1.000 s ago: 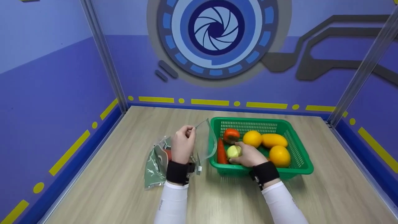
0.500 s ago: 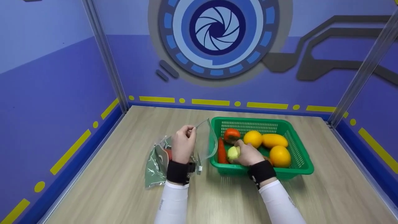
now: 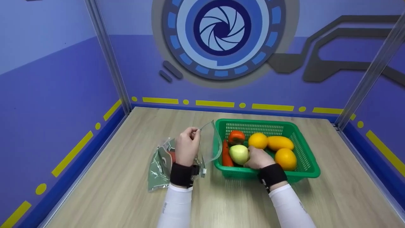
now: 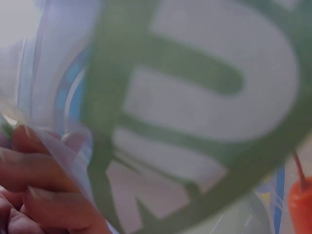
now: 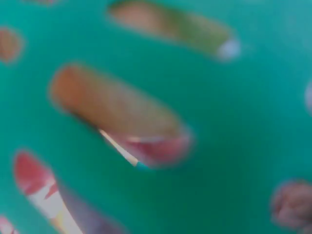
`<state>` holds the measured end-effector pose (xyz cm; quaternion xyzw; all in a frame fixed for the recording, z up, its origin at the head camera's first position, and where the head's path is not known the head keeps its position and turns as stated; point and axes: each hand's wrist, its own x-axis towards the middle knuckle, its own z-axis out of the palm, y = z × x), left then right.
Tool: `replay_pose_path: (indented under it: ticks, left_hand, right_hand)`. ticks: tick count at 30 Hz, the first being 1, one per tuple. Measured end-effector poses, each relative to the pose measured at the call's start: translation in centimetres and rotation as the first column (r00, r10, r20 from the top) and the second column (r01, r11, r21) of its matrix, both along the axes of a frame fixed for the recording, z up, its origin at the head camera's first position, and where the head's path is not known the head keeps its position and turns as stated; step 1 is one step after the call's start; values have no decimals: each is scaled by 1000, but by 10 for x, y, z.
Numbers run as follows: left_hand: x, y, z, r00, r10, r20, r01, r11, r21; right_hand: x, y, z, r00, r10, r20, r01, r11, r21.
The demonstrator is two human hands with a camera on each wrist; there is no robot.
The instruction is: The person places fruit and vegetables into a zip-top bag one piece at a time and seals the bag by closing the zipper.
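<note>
My left hand (image 3: pixel 187 147) pinches the upper edge of a clear zip bag (image 3: pixel 208 144) with a green printed panel, holding its mouth spread toward the basket. White lettering on the panel (image 4: pixel 195 107) fills much of the left wrist view, with the fingers (image 4: pixel 53 204) at lower left. Something red shows inside the bag. Inside the green basket (image 3: pixel 239 171), my right hand (image 3: pixel 260 158) grips a pale green apple (image 3: pixel 239 154) from its right side, fingers partly hidden behind it. The right wrist view is mostly the blurred slotted basket wall (image 5: pixel 229 122).
Around the apple in the basket lie an orange-red carrot (image 3: pixel 227 155), a red-orange persimmon-like fruit (image 3: pixel 236 137), two oranges (image 3: pixel 258 140) and a yellow mango (image 3: pixel 280 143). The basket stands on a wooden table (image 3: pixel 126 177) with blue panels behind and beside it.
My right hand has shifted slightly right around the apple, and more of the apple now shows. My left hand and the bag have stayed nearly in place.
</note>
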<state>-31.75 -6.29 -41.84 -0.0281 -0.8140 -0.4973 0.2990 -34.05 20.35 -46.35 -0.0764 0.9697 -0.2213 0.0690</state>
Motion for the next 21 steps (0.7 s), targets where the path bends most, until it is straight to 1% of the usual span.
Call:
replay_pose_path:
  ticks: [3,7,14,17,21]
  left_hand:
    - [0,0,0,1000,-7,0,7,1000,7]
    - [-1,0,0,1000,-10,4,10,1000,11]
    - [-1,1,0,1000,-4,4,4,1000,6]
    - [-1,1,0,1000,-6,9,6,1000,14]
    - [0,1,0,1000,-7,11,6,1000,18]
  right_hand:
    - [0,2,1,1000,-13,-22,13,1000,-18]
    - [1,4,5,999,-41,-24,40,999,-36]
    - [2,7,9,999,-21,-32,21,1000,-2]
    - [0,6,11,998,-49,-27,48,999,-12]
    - [-2,6,12,995,-89,-37,87,994,-64]
